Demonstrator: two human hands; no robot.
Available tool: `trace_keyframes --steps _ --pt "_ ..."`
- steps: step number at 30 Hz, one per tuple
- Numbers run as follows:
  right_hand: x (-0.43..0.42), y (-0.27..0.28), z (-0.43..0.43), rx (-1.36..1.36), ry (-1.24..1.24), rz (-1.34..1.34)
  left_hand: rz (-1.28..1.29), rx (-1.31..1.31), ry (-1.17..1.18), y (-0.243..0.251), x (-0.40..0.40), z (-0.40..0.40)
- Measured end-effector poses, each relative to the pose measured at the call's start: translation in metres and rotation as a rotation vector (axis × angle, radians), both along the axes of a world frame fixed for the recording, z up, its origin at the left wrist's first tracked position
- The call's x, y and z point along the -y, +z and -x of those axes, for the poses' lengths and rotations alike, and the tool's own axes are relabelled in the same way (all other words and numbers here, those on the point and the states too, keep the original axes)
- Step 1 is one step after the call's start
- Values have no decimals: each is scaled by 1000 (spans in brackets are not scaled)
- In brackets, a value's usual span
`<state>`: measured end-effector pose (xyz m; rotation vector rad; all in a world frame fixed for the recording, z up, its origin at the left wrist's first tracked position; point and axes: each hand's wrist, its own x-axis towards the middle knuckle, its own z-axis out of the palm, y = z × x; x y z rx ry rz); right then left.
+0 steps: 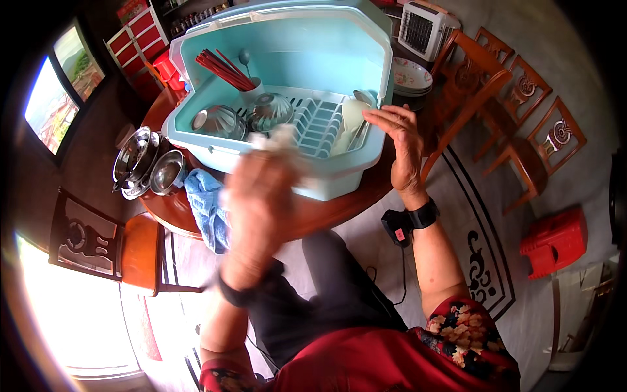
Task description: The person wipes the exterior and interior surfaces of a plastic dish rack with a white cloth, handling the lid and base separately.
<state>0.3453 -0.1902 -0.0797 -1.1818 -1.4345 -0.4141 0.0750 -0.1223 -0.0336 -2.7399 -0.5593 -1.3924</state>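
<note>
A light blue plastic dish box point(235, 156) with a raised lid stands on a round wooden table. My left hand point(267, 186), blurred, is in front of the box's near wall, shut on a pale cloth point(281, 142). At the box's right rim, my right hand point(404, 142) rests its fingertips near the corner, with nothing seen in its grasp. Inside are metal bowls point(270, 111), a white cup point(253, 90) with red chopsticks point(223, 71) and a spoon, a slotted rack point(313, 122), and a pale ladle or scoop point(353, 115) at the right.
Left on the table point(171, 218) are stacked metal bowls and strainers point(134, 154), another metal bowl point(167, 171) and a blue towel point(205, 206). Patterned plates point(411, 78) and a white heater point(423, 29) stand right. Wooden chairs point(142, 250) and a red plastic stool point(556, 242) are around.
</note>
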Motion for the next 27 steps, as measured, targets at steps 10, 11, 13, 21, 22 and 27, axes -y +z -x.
trace_keyframes --steps 10,11,13,21,22,27 --pt "10 6 -6 33 -30 56 -89 53 188 -1 -18 4" --pt "11 9 -5 30 -16 75 -78 55 234 -1 -29 14" --pt "17 19 1 44 -29 102 -65 68 333 3 -49 26" --pt "15 45 140 333 -32 86 606 611 89 -47 -26 71" --pt "8 41 154 362 -53 127 701 653 22 -63 -21 73" --pt "-36 43 173 429 -315 217 948 688 -39 -78 13 75"
